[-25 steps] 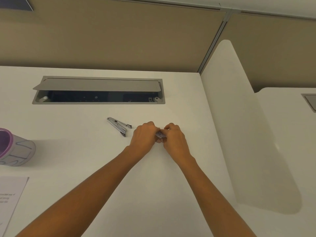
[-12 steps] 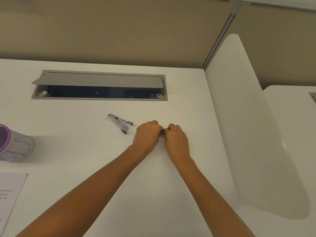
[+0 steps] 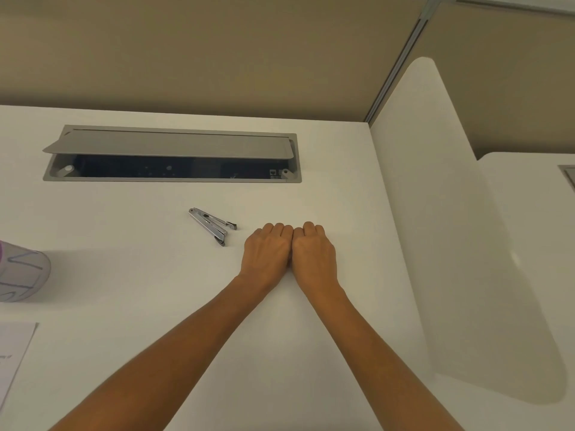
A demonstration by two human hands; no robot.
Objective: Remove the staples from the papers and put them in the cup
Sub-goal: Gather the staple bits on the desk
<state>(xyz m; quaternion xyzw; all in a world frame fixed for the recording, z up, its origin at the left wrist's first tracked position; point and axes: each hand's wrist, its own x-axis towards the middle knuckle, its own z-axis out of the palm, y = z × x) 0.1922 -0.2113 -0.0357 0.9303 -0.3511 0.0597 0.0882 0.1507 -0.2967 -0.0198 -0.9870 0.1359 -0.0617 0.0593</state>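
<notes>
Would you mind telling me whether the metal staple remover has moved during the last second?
No. The staple remover lies at the same spot and angle in front of the cable tray; only the camera shifted.

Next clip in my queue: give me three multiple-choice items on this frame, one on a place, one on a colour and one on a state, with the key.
1. Where is the staple remover?
A. Inside the cable tray
B. On the desk, left of both hands and apart from them
C. Under the paper

2. What colour is the staple remover?
A. Red
B. Black
C. Silver

3. How are the left hand and the right hand held?
A. Fingers curled under, knuckles side by side and touching
B. Flat, with fingers spread
C. Far apart, one at each desk edge

Key:
1 B, because it lies on the bare white desk with a gap between it and the left hand.
2 C, because it is shiny bare metal.
3 A, because both fists meet at the knuckles.
</notes>
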